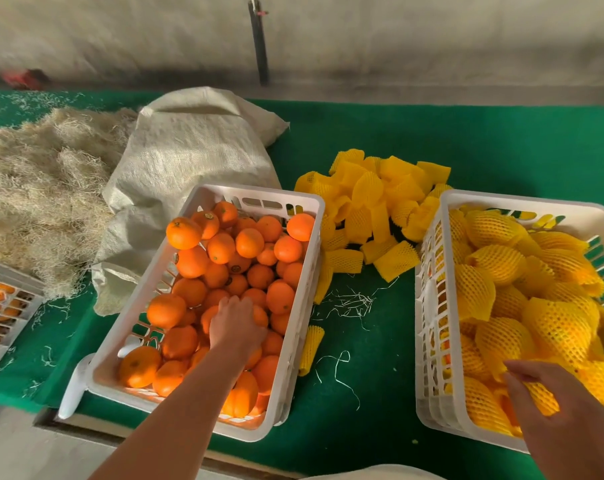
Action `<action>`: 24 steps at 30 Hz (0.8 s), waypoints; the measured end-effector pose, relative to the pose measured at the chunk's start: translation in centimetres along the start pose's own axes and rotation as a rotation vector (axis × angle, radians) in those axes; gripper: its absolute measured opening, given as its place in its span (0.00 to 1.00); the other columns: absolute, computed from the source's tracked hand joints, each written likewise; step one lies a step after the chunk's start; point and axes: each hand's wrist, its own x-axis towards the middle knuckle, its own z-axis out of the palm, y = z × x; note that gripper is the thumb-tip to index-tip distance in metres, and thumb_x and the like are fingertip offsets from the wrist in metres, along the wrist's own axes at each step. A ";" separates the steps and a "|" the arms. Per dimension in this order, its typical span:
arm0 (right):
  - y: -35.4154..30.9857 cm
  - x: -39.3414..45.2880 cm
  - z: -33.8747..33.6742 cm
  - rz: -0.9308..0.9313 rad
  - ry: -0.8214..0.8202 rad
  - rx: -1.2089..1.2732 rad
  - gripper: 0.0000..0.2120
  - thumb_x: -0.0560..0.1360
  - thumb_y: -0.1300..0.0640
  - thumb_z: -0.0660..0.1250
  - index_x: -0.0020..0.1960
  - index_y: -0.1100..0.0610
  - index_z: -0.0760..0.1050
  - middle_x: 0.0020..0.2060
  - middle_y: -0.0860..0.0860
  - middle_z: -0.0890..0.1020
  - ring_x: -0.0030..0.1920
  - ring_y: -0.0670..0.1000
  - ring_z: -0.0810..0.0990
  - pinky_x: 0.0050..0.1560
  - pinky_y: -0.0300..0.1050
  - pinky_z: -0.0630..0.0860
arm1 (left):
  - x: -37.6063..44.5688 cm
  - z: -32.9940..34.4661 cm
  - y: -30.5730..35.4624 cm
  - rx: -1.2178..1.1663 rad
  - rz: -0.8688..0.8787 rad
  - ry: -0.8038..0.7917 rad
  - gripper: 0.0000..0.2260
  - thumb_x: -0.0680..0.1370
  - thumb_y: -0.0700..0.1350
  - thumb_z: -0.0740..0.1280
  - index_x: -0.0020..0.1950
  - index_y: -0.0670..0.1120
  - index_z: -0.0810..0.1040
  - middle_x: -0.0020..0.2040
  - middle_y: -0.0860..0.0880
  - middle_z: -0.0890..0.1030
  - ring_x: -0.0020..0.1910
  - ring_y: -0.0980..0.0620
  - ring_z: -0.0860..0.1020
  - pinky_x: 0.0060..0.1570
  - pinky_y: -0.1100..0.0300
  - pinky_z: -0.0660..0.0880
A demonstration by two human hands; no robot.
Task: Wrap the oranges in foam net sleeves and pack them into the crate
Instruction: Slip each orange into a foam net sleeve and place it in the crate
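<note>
A white crate (259,194) at centre left is heaped with bare oranges (221,247). My left hand (234,323) reaches into it, palm down, with its fingers curled over one orange near the middle of the heap. At the right, a second white crate (501,199) holds several oranges wrapped in yellow foam net sleeves (498,261). My right hand (557,417) is over this crate's near end, with thumb and fingers around a wrapped orange (541,398). A pile of loose yellow sleeves (373,202) lies on the green table between and behind the crates.
One loose sleeve (311,351) lies beside the left crate. A white woven sack (189,150) and a mound of straw (41,188) fill the back left. A third crate (6,306) with oranges shows at the left edge. Straw threads litter the green cloth (363,358).
</note>
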 end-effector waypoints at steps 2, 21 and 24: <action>0.0 0.1 0.0 0.010 -0.008 0.003 0.14 0.72 0.64 0.77 0.50 0.47 0.82 0.45 0.47 0.83 0.48 0.55 0.81 0.53 0.22 0.66 | -0.3 -0.4 -0.5 -0.152 -0.005 0.058 0.22 0.70 0.60 0.76 0.60 0.53 0.78 0.55 0.52 0.77 0.60 0.48 0.76 0.51 0.53 0.79; -5.3 1.4 1.7 -0.074 -0.131 0.137 0.13 0.74 0.63 0.77 0.52 0.47 0.82 0.48 0.41 0.83 0.50 0.40 0.81 0.49 0.38 0.77 | -7.5 -7.8 3.8 -1.803 -0.005 -0.475 0.31 0.72 0.55 0.79 0.73 0.51 0.76 0.67 0.41 0.80 0.63 0.39 0.82 0.53 0.50 0.83; -7.5 2.3 2.8 -0.155 -0.186 0.178 0.11 0.76 0.60 0.75 0.53 0.46 0.81 0.50 0.35 0.80 0.53 0.37 0.81 0.51 0.37 0.78 | -7.7 -7.3 5.2 -1.502 0.103 -0.287 0.31 0.67 0.62 0.82 0.68 0.64 0.76 0.62 0.57 0.80 0.58 0.50 0.84 0.49 0.56 0.84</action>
